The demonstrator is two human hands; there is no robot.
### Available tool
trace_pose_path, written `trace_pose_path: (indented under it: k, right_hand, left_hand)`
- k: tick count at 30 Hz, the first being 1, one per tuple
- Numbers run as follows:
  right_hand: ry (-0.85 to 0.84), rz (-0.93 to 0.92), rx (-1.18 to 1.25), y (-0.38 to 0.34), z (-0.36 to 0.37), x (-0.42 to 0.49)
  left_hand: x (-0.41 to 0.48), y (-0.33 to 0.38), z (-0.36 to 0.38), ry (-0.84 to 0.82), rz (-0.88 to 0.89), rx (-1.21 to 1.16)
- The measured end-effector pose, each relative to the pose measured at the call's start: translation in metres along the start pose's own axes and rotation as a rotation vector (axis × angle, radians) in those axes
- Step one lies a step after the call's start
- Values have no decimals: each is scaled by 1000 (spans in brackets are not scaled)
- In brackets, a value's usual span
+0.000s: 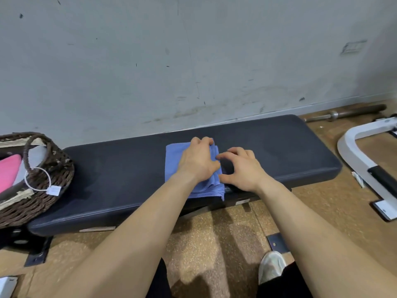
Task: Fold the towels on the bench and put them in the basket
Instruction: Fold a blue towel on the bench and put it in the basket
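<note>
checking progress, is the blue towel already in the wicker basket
No, the blue towel lies folded on the bench under the left hand, apart from the wicker basket.

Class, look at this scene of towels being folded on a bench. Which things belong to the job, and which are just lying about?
Belong to the job:
blue towel
bench
wicker basket
pink cloth in the basket
left hand
right hand

Just lying about:
metal bar by the wall
white frame on the floor
wall socket
</note>
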State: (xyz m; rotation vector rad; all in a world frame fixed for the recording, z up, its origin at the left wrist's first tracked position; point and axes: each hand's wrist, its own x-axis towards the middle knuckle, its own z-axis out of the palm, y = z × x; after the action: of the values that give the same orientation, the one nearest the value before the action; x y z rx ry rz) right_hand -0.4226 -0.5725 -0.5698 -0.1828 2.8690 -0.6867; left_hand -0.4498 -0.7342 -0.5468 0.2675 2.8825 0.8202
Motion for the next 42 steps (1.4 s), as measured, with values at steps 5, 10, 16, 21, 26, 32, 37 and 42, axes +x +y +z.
trace_pose_path:
  k: [5,10,16,21,26,32,37,42]
  right_hand:
    - [1,3,57,9,-3,3]
    - [417,-18,154,-24,-14,6]
    - [148,-161,-202,-65,25,15]
    - [-32,-91,-239,-44,42,15]
    - [-15,-99,-231,-43,47,12]
    - [-26,-96,-152,-43,44,11]
    - [39,-90,-58,-45,35,15]
    - [150,-168,39,-46,13,22]
  left_hand:
    - [-1,1,5,-77,13,-75]
    - [-9,-17,-28,176,74,-309]
    - [-8,-64,-27,125,104,225]
    - [-12,-81,-7,-44,80,440]
    - [-14,-87,-3,-101,97,412]
    - [-18,-86,-4,-26,100,326]
    - [-22,-76,-17,281,-256,312]
    - [-22,-83,-30,-26,-414,25]
